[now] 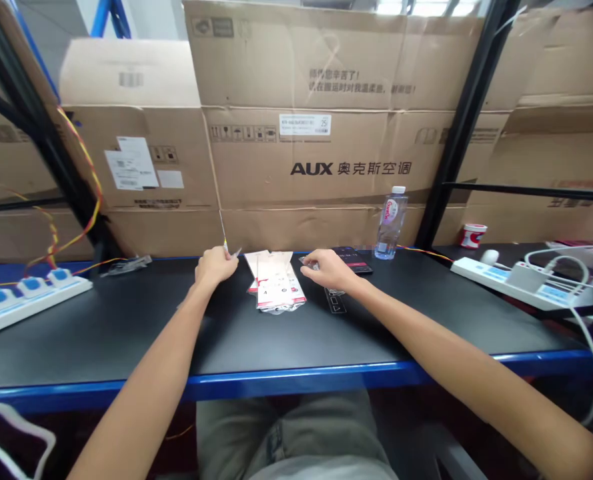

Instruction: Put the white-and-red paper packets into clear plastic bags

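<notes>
My left hand (pixel 216 265) pinches a thin item with a yellow tip (pixel 225 247) at the far edge of the black bench top (pixel 126 320). My right hand (pixel 329 269) holds a small grey piece (pixel 308 263) between its fingers. Between the hands lies a pile of white and red printed leaflets (pixel 276 283), with clear plastic under its near end. Beside my right hand are a black flat box (pixel 352 260) and a narrow black printed strip (pixel 335 301). The exact nature of both pinched items is too small to tell.
A water bottle (pixel 391 223) stands at the back of the bench, against stacked cardboard boxes (pixel 326 133). White power strips lie at the left (pixel 31 300) and right (pixel 526 283). Yellow-red cables run along the back. A red-and-white cup (pixel 473 235) stands behind the right strip.
</notes>
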Motion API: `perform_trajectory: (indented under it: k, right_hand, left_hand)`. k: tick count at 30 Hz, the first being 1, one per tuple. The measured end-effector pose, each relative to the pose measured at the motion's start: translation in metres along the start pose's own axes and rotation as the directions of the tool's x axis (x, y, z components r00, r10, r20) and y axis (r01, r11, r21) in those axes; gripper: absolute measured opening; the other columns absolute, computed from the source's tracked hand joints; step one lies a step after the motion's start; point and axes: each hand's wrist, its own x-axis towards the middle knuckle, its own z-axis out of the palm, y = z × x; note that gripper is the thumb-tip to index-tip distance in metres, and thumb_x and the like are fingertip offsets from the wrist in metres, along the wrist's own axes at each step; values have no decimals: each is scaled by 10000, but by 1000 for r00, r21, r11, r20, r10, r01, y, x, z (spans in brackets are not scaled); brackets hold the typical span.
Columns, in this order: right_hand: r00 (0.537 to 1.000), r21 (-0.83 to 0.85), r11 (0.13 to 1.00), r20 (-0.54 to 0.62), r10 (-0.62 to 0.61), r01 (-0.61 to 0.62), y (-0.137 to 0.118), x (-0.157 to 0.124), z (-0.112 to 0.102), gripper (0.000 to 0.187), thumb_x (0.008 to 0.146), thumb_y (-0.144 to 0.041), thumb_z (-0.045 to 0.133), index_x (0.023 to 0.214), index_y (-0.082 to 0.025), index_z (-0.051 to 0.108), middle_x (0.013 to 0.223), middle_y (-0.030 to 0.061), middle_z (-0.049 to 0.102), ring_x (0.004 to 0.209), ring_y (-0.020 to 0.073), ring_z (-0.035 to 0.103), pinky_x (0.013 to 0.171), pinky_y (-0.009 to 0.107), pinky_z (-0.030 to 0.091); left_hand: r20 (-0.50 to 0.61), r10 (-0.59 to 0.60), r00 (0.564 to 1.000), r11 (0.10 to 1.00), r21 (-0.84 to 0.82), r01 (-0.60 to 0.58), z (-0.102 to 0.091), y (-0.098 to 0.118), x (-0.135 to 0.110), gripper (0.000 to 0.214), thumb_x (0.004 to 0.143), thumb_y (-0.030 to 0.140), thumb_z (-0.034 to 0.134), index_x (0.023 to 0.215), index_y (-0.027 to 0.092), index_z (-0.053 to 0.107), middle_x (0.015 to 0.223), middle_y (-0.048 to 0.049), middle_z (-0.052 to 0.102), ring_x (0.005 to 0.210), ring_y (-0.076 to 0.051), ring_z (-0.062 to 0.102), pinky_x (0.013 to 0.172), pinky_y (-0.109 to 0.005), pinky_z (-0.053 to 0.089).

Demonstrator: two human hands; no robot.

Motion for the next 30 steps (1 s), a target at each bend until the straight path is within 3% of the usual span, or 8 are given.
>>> perform_trajectory:
  k: [2, 4, 7, 10, 15, 18, 23, 30]
  right_hand:
    - [997, 258, 964, -38, -64, 72, -12, -4, 4, 285, 839, -326, 630, 1065, -166, 695, 1029, 90, 719, 900, 191, 667, 848, 301, 511]
    - [997, 565, 823, 14, -73, 53, -27, -9, 8, 478, 838, -369, 659, 1272, -190, 571, 1077, 85, 700, 895, 174, 673, 814, 305, 543]
    - [983, 843, 535, 142, -117, -58, -44, -16, 14, 650, 822, -362, 692, 1401, -258, 415, 1151, 76, 672, 1019, 195, 661, 796, 316, 568]
    - [982, 891, 426, 189, -30, -158, -45, -16, 17, 563, 756, -255, 737, 1277, -242, 523, 1029, 47, 701, 963, 198, 679, 774, 308, 569]
    - [955, 938, 201, 256, 153, -283, -34, -8, 13, 364, 736, -152, 669, 1092, -195, 608, 845, 13, 696, 752, 145, 686, 676, 253, 561]
    - [947, 951, 115, 266, 181, -289, -37, -7, 9, 361, 751, -174, 687, 1100, -185, 596, 821, 19, 695, 718, 143, 693, 683, 258, 568]
    - [957, 958, 133, 227, 182, -253, -43, -10, 7, 375, 747, -206, 735, 1091, -188, 586, 892, 36, 713, 775, 157, 712, 746, 285, 584]
    - [962, 937, 266, 173, 210, -227, -39, -8, 10, 234, 766, -322, 720, 900, -186, 585, 796, 11, 673, 679, 128, 672, 660, 266, 585]
  left_hand:
    - [-113, 92, 989, 972, -204, -114, -11, 20, -16, 170, 716, 355, 623, 772, 196, 646, 769, -88, 709, 802, -263, 666, 685, -310, 479]
    - [-29, 197, 980, 825, -535, -182, -18, 42, -36, 232, 771, 399, 594, 843, 182, 637, 620, -29, 639, 600, -184, 612, 571, -265, 455]
    - [218, 548, 808, 549, -822, -151, -21, 65, -61, 330, 798, 467, 621, 942, 174, 662, 714, -31, 659, 580, -139, 597, 519, -234, 440]
    - [295, 664, 687, 474, -877, -82, -18, 69, -67, 368, 818, 486, 623, 1011, 178, 685, 906, -69, 690, 698, -152, 648, 566, -244, 478]
    - [167, 520, 838, 647, -717, -259, -5, 58, -55, 328, 790, 450, 641, 962, 176, 692, 818, -53, 685, 693, -179, 640, 613, -293, 513]
    - [114, 466, 877, 743, -589, -318, 1, 59, -56, 397, 759, 527, 665, 976, 194, 669, 895, -58, 695, 738, -190, 646, 643, -299, 527]
    - [158, 452, 878, 744, -610, -273, 1, 65, -65, 597, 710, 604, 700, 1156, 221, 596, 1110, -89, 645, 806, -193, 660, 666, -296, 540]
    - [151, 482, 863, 717, -634, -289, -3, 68, -68, 520, 709, 505, 727, 1137, 235, 608, 1161, -71, 602, 799, -179, 659, 680, -297, 535]
